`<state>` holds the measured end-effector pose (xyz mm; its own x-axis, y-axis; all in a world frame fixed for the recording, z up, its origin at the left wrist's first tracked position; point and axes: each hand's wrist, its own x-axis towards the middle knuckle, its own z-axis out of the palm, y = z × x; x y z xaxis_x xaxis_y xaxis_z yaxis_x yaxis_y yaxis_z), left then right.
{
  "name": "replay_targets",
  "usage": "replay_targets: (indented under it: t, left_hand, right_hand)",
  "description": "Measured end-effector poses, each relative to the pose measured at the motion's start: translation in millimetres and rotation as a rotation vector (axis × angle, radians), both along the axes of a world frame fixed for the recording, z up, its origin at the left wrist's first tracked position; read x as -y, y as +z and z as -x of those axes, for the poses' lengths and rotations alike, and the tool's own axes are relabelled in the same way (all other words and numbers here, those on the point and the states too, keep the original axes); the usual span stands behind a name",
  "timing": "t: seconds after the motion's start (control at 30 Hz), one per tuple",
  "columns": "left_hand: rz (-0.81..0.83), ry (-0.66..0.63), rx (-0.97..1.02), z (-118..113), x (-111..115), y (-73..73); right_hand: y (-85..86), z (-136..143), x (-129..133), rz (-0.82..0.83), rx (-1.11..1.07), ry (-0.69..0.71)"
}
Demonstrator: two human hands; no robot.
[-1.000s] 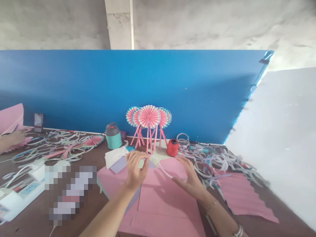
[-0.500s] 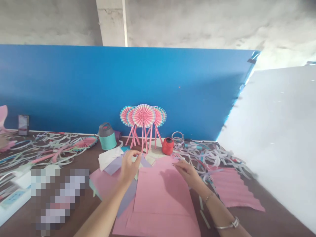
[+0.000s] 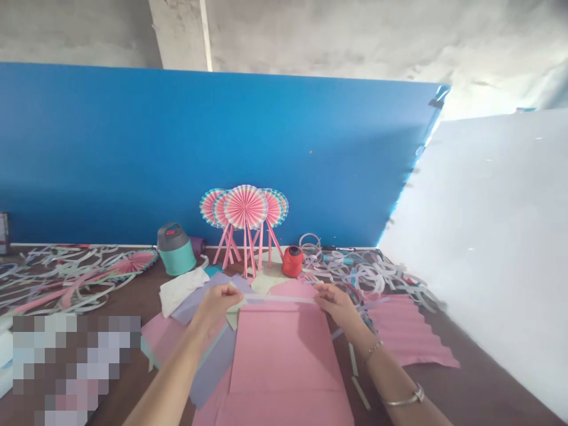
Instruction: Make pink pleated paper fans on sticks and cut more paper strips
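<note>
A narrow pale strip stretches between my two hands, across the far part of the pink paper. My left hand pinches its left end, above purple and pale green sheets. At the other end, the fingertips of my right hand are closed on the strip. The pink paper lies flat below, with a crease or edge across its near part. Whether the strip touches the paper, I cannot tell.
Pink paper fans on pink sticks stand against the blue partition. Nearby are a teal container with a grey lid and a red container. Loose strips tangle on both sides; a pleated pink sheet lies right.
My hands have moved apart, and the pale strip now shows stretched between them. The whole view has shifted, so the table things appear further left.
</note>
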<state>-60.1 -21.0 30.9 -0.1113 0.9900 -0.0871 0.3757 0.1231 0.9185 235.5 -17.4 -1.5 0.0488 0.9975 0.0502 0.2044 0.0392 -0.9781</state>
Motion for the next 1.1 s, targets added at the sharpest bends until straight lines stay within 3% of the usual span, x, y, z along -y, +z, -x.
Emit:
replay_targets:
  t: [0.33,0.63,0.87,1.1]
  left_hand:
    - [0.028,0.023,0.065,-5,4,2.2]
    - [0.203,0.031,0.089,-3,5,-6.9]
    - [0.182,0.001,-0.061,-2,3,-13.9]
    - [0.133,0.009,-0.195,-1,2,-26.1]
  right_hand:
    - [-14.7,0,0,-0.085,0.220,-0.057]
    - [-23.6,-7,-2,-0.097,0.344,-0.079]
    - [-18.4,-2,3,-0.024,0.383,-0.076]
    - [-25.0,-3,3,-0.018,0.467,-0.067]
